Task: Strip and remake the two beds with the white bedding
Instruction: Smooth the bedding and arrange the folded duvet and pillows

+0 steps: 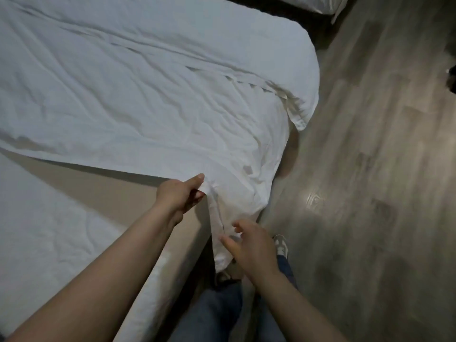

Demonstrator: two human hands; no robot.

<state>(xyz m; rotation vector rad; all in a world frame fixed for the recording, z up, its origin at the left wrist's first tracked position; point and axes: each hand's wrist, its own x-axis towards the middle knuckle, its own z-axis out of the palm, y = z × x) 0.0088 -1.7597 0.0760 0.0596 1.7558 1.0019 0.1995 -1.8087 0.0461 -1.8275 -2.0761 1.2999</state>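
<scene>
**Two hands at the near corner of the white sheet**

Hidden or cut off: second bed (329, 4) shows only a corner at the far right. A dark shape (451, 72) at the right edge is cut by the frame and cannot be identified. The white sheet (148, 95) runs out of view to the left and far side. Its drooping corner covers the bed's near right corner and part of the person's jeans (217, 312).

Edges and room: the sheet's near edge runs from the left to the hands, with a shadow under it. The quilted mattress (49, 230) lies bare at near left. Grey wood floor (370, 169) spreads wide along the bed's right side. One shoe (280, 243) stands beside the hanging cloth.

Hands: left hand (180, 193) pinches the sheet's edge between thumb and curled fingers. Right hand (251, 245) is nearer and to the right, fingers spread and loose, just beside the hanging fold below the left hand. Contact cannot be made out.
</scene>
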